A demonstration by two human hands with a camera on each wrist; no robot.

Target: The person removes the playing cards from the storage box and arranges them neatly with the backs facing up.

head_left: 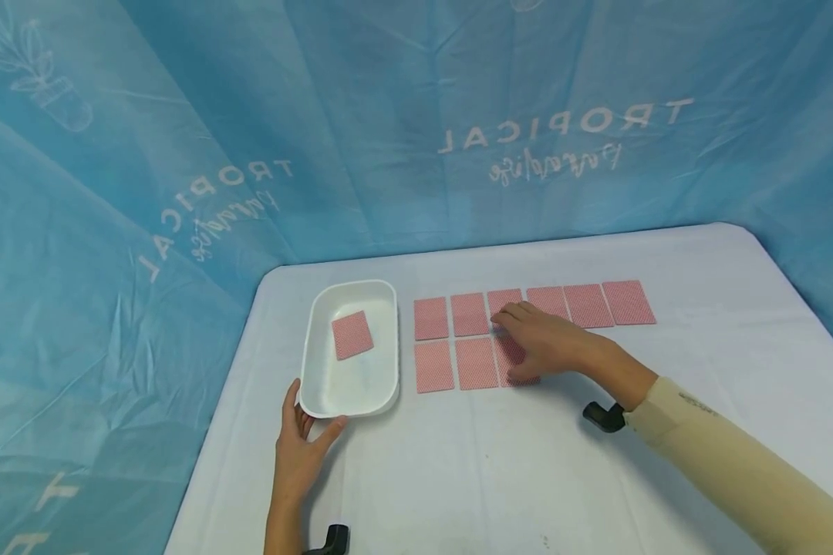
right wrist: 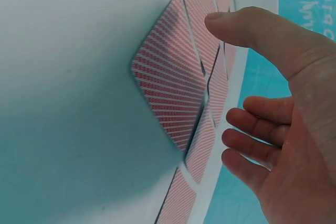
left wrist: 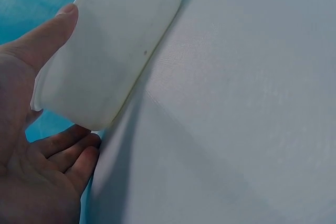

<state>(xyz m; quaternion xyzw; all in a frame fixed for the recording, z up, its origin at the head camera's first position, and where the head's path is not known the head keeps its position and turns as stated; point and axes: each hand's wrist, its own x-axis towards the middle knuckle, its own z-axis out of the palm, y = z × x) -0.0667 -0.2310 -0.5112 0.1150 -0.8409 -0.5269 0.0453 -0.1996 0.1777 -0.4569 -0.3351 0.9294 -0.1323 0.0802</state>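
Observation:
My left hand (head_left: 300, 451) grips the near left corner of a white plastic tray (head_left: 386, 385), thumb on one side and fingers on the other. A single face-down playing card (head_left: 352, 335) with a red patterned back lies tilted in the tray. Above the card rows is my right hand (head_left: 544, 343), fingers apart and nothing held between them. In the right wrist view, the nearest playing card (right wrist: 168, 77) lies below the right thumb (right wrist: 231, 27). That hand partly hides the third card of the front row (head_left: 507, 354) and the back-row card behind it.
Right of the tray, several cards form a back row (head_left: 586, 306), with three more in a front row (head_left: 477, 364). Everything sits on a white-covered table (head_left: 444, 478). Blue printed curtains (head_left: 389, 139) hang behind and at the left.

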